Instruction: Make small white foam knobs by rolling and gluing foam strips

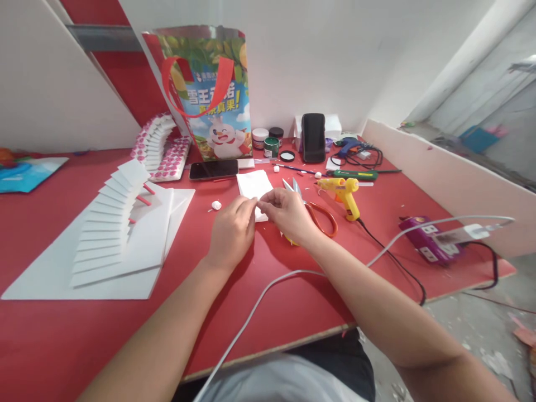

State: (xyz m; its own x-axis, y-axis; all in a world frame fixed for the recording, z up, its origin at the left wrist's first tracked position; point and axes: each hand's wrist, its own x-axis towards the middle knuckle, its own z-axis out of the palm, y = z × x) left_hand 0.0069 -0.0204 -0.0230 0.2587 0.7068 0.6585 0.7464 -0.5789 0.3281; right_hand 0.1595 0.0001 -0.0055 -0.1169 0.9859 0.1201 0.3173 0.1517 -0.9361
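Fingertips pinched, my left hand (pixel 233 230) meets my right hand (pixel 288 213) over a white sheet of paper or tissue (pixel 254 183) on the red table. Whatever sits between the fingertips is too small or hidden to make out. Just right of my right hand lie scissors with orange-red handles (pixel 324 218), their blades partly open. A yellow round thing (pixel 290 240) is mostly covered by that hand. To the left of my left hand rests a small white crumpled lump (pixel 216 205).
A white curved stair model (pixel 103 223) stands on foam boards (pixel 75 285) at left. Farther back are a printed bag (pixel 220 100), phone (pixel 214 170) and paint jars (pixel 271 147). A yellow glue gun (pixel 345 192) lies right. A white cable (pixel 268 296) crosses the front.
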